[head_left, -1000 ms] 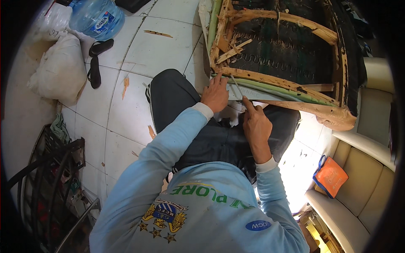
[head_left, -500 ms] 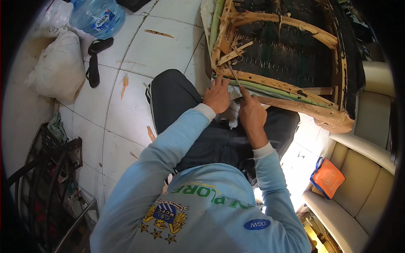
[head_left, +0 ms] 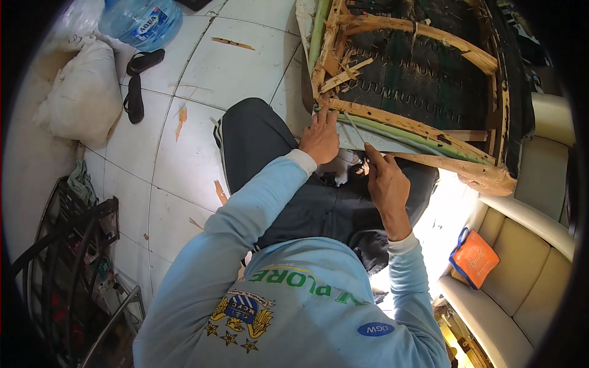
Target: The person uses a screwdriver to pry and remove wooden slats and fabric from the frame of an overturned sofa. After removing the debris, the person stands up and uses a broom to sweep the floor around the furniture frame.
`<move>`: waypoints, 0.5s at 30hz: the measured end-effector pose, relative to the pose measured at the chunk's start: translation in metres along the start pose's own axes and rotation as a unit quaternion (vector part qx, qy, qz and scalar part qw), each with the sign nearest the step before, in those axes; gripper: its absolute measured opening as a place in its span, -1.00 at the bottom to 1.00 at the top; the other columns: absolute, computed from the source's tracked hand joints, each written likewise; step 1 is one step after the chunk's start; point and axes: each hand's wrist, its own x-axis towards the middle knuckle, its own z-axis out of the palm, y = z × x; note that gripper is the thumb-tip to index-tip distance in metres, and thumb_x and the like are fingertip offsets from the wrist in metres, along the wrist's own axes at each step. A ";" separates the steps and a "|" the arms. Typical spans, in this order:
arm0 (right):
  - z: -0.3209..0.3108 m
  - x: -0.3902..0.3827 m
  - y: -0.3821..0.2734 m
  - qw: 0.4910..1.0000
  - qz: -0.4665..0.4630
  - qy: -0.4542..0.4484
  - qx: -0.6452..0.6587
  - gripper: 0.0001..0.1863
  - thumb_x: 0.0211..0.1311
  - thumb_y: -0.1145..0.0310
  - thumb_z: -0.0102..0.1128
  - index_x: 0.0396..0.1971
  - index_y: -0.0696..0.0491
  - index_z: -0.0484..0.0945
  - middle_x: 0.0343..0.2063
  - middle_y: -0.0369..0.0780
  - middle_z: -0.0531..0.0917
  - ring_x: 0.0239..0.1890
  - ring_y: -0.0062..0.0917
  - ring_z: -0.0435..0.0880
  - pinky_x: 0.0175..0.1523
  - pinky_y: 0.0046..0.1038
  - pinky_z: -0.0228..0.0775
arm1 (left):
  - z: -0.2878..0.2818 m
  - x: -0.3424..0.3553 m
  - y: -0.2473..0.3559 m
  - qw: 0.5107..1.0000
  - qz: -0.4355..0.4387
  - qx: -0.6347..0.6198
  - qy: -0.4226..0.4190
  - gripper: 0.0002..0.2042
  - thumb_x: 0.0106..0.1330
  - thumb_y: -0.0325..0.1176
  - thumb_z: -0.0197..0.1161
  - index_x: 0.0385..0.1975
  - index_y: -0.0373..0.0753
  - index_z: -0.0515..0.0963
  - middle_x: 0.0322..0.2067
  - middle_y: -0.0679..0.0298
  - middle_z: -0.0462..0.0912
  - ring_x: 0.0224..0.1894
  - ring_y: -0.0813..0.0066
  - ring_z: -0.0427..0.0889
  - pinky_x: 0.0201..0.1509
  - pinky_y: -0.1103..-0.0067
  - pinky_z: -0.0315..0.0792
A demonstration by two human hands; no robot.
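An upturned piece of upholstered furniture with a wooden frame lies before my knees, its zigzag springs and black backing showing. My left hand rests with fingers stretched out on the edge of its near left corner. Closed round a thin metal-shafted tool, like a screwdriver, is my right hand; the handle is hidden in my fist. The shaft points up and left, its tip by the near rail. Green covering runs along that rail, and a loose tan strip hangs outside it.
Splintered wood lies inside the frame's left corner; wood scraps dot the tiled floor. At left are sandals, a white sack, a blue water jug and a dark metal rack. An orange bag sits on a beige seat at right.
My right hand has moved right and slightly back toward me, drawing the tool's tip out from the frame's corner to the near rail. My left hand stays at the corner.
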 end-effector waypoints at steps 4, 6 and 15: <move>0.002 0.001 0.000 1.000 -0.011 0.012 -0.013 -0.52 0.34 0.42 0.19 0.22 -0.32 0.60 -0.33 -0.22 0.66 -0.37 -0.24 0.75 -0.35 -0.24 0.58 | 0.005 0.002 -0.003 1.000 0.001 0.001 0.014 -0.33 0.36 -0.32 0.26 0.42 -0.30 0.14 0.46 -0.10 0.09 0.47 -0.19 0.18 0.42 0.06 0.33; 0.003 0.004 -0.001 1.000 -0.011 0.006 -0.024 -0.51 0.33 0.43 0.18 0.22 -0.32 0.60 -0.34 -0.22 0.65 -0.37 -0.24 0.75 -0.36 -0.24 0.58 | 0.004 0.001 -0.002 1.000 0.000 0.002 0.015 -0.34 0.36 -0.32 0.26 0.41 -0.29 0.16 0.46 -0.10 0.10 0.47 -0.19 0.19 0.42 0.06 0.33; 0.018 0.021 0.002 0.998 -0.040 0.001 0.047 -0.51 0.30 0.43 0.24 0.23 -0.26 0.60 -0.28 -0.14 0.71 -0.26 -0.16 0.76 -0.23 -0.19 0.60 | 0.002 0.001 -0.001 1.000 0.000 -0.004 0.016 -0.36 0.35 -0.34 0.27 0.40 -0.29 0.18 0.45 -0.09 0.12 0.46 -0.20 0.22 0.41 0.05 0.34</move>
